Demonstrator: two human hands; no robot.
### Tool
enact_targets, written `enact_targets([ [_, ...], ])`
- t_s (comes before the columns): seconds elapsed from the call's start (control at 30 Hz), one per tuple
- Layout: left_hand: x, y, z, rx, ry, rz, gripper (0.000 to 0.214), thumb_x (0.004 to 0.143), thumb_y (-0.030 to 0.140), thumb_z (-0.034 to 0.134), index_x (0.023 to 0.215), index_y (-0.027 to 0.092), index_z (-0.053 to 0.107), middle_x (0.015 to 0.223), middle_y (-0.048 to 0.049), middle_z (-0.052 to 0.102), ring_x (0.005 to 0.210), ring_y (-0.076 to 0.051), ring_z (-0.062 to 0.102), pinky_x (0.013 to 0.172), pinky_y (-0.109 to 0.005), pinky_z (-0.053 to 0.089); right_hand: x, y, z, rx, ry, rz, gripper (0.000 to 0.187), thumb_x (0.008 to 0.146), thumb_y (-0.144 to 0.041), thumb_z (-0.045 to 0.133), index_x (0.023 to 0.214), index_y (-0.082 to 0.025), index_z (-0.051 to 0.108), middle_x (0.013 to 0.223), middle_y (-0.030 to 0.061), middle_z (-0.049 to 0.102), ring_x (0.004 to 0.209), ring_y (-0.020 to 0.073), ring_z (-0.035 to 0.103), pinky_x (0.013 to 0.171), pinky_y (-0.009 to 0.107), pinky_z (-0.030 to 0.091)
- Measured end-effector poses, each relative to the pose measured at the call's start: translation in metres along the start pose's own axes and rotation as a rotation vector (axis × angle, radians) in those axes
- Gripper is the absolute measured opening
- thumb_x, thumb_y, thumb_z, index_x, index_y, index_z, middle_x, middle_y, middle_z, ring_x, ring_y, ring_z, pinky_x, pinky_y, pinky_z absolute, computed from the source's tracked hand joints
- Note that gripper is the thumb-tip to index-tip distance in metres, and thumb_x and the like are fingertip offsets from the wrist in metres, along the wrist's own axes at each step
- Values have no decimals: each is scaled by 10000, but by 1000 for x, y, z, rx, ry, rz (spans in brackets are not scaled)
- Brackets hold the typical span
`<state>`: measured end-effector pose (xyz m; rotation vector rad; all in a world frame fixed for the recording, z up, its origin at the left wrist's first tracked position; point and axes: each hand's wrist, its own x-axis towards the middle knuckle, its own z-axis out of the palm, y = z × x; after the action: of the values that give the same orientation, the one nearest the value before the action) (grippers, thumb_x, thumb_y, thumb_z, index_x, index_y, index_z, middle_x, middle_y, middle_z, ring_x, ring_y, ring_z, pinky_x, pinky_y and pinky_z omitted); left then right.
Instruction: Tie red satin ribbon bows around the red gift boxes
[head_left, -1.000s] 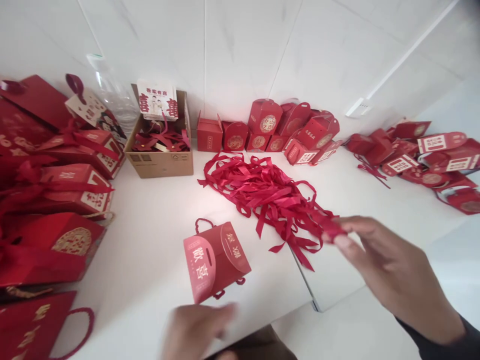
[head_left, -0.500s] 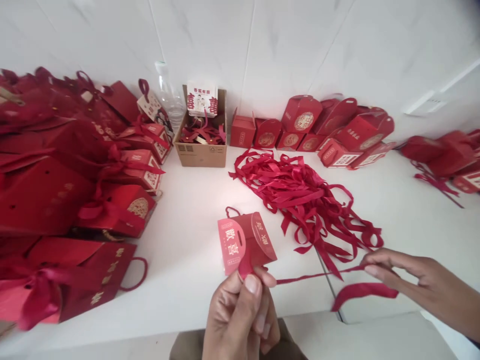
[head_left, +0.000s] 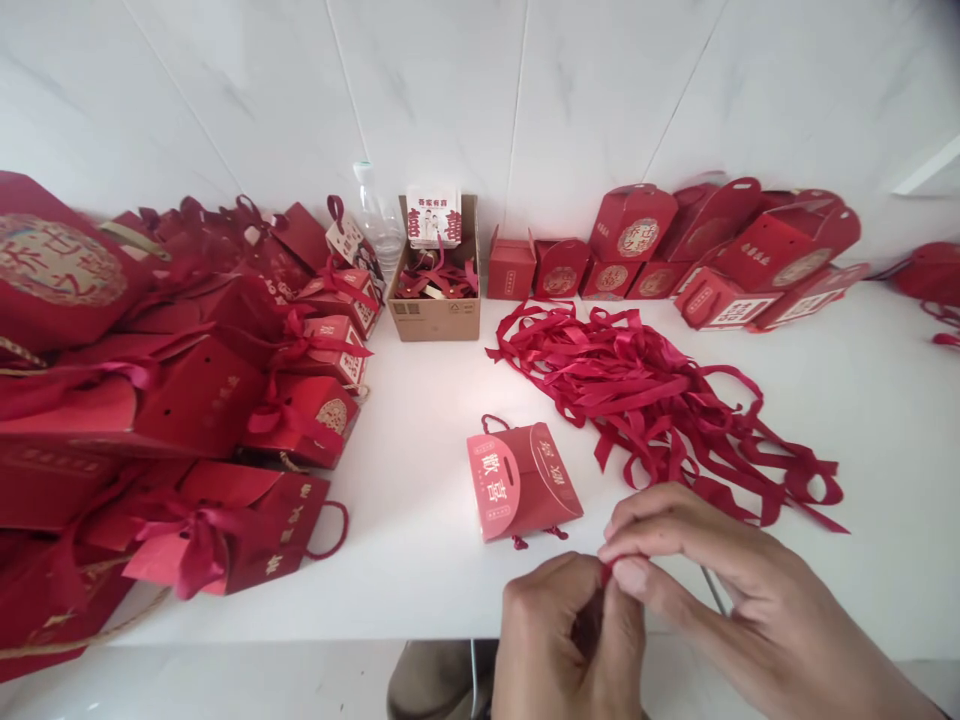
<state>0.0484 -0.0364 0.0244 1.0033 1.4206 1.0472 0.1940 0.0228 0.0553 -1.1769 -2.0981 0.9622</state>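
Observation:
Close to the table's front edge, my left hand (head_left: 566, 635) is closed, pinching a red ribbon (head_left: 606, 572). My right hand (head_left: 720, 580) meets it from the right, thumb and fingertips pressed on the same ribbon. Only a small bit of that ribbon shows; my fingers hide the rest. Just beyond my left hand lies a red gift box (head_left: 523, 485) with gold lettering, a cord handle at its far side and two knotted cord ends at its near side. Behind my right hand spreads a tangled heap of red ribbons (head_left: 637, 375).
Finished-looking red boxes with bows (head_left: 225, 520) crowd the left side. A cardboard box (head_left: 439, 318) holding cards and tags stands at the back beside a clear plastic bottle (head_left: 379, 220). Several red boxes (head_left: 637, 235) are stacked along the wall at back right.
My right hand has come left from the far end of the ribbon to my left hand. Both hands now meet, right of the gift box. The view has shifted left.

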Motion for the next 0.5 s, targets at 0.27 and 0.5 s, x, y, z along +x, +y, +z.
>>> enact_targets([
  [0.27, 25, 3, -43, 429, 398, 541, 289, 973, 258, 583, 1250, 289, 659, 1192, -100, 647, 1112, -292, 600, 943, -460, 500, 30, 13, 2, 179, 84, 143, 373, 1018, -589, 556, 962, -257, 717, 768, 25, 699, 713, 214, 689, 622, 278, 617],
  [0.5, 58, -5, -78, 628, 49, 512, 377, 981, 271, 561, 1353, 209, 560, 1370, -148, 562, 1312, -312, 526, 1113, -523, 451, 50, 17, 8, 91, -63, 181, 435, 1029, -623, 501, 1291, -313, 658, 1171, 49, 730, 1075, 262, 694, 835, 337, 603],
])
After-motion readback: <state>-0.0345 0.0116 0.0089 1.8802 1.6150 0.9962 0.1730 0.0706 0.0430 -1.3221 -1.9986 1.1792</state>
